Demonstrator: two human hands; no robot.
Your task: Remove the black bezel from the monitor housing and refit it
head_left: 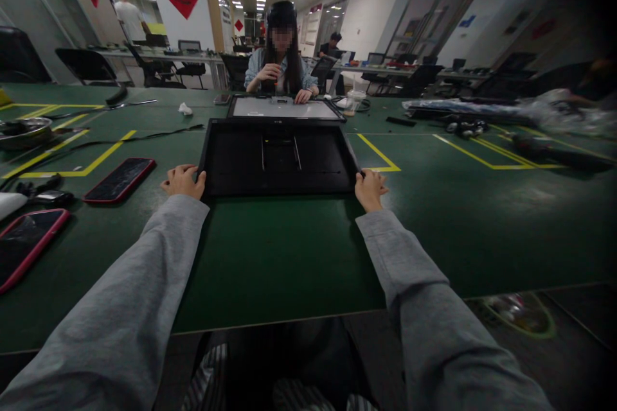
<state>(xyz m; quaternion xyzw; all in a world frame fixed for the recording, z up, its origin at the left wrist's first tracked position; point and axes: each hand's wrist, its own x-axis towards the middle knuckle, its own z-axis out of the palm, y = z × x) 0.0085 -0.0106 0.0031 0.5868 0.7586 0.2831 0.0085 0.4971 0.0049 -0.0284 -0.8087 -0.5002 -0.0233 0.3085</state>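
A wide black monitor housing (pixel 236 157) lies on the green table before me, with a raised rim and a rectangular bracket (pixel 281 153) at its middle. My left hand (pixel 184 181) is closed on its left edge near the front corner. On the opposite edge, my right hand (pixel 370 189) grips the matching spot, thumb on the inner side. Just behind the housing is a grey display panel (pixel 260 108) in a dark frame. A co-worker (pixel 279 70) across the table rests one hand near that panel and holds a thin screwdriver-like tool upright over it.
Two red-edged phones (pixel 120 180) lie to my left, near cables and a metal bowl (pixel 24 131). Yellow tape (pixel 108 154) marks the table (pixel 284 257). A plastic cup (pixel 355 103), a black strip (pixel 400 121) and clear plastic wrapping (pixel 544 112) are at the far right.
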